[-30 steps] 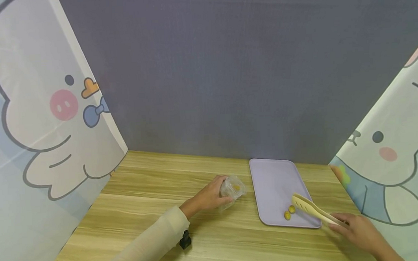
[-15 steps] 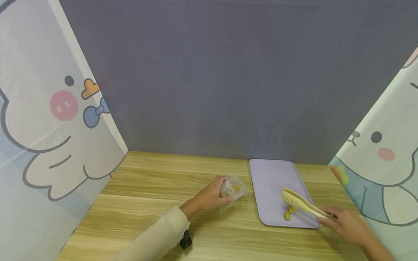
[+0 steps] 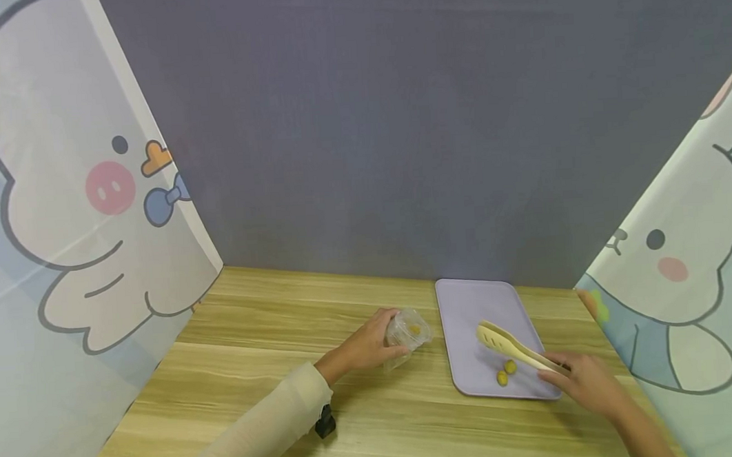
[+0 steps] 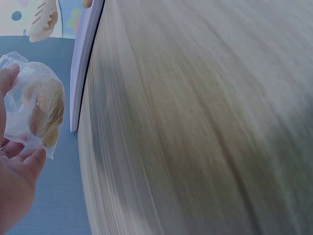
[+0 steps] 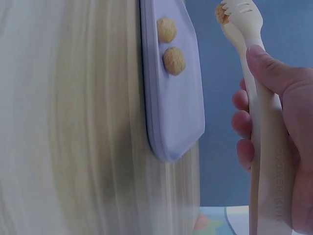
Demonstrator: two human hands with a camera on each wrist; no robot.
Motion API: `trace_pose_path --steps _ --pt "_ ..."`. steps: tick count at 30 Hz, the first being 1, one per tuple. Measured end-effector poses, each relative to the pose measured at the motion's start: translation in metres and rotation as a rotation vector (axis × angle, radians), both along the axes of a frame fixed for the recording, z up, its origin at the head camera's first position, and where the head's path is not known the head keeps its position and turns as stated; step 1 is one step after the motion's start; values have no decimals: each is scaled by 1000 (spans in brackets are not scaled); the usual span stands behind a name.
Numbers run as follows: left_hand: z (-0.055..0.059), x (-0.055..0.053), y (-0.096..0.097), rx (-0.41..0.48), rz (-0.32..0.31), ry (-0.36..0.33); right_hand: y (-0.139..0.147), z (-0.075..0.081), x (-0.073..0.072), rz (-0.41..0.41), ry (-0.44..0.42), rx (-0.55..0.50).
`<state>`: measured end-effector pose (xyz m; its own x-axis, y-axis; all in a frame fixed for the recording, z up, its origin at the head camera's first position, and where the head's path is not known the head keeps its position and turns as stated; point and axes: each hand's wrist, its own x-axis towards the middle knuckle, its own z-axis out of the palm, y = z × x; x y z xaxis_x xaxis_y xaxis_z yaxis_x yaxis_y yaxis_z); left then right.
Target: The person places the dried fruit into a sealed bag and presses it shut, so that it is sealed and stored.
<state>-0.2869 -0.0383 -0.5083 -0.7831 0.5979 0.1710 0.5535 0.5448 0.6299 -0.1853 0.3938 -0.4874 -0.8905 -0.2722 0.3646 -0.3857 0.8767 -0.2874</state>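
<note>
My left hand (image 3: 367, 342) grips a clear plastic bag (image 3: 406, 328) above the table, left of the lilac tray (image 3: 469, 306). In the left wrist view, several tan-brown lumps (image 4: 46, 110) show through the bag. My right hand (image 3: 586, 381) holds cream tongs (image 3: 509, 345) over the tray, thumb on one arm and fingers round the other. Between the tong tips sits a round, brown, walnut-like ball (image 5: 221, 13), seen in the right wrist view. Two similar balls (image 5: 174, 60) lie on the tray near its front edge.
The wood-grain table (image 3: 265, 316) extends left and in front of the tray. A dark grey panel (image 3: 361, 132) stands behind it. Cartoon-printed sheets (image 3: 95, 284) rise at both sides. A black device (image 3: 325, 421) sits under my left wrist.
My right hand has carried the tongs left across the tray, towards the bag. My left hand and the bag stay almost still, and the two balls on the tray have not moved.
</note>
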Motion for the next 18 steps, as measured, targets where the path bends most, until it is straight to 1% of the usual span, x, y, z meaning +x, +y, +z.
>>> trace_pose_path --steps 6,11,18 --pt "2 1 0 -6 0 -9 -10 2 -8 39 14 5" --pt "2 1 1 -11 2 -12 -17 5 -12 45 22 6" --pt "0 0 1 -9 2 5 -29 7 -21 68 14 3"
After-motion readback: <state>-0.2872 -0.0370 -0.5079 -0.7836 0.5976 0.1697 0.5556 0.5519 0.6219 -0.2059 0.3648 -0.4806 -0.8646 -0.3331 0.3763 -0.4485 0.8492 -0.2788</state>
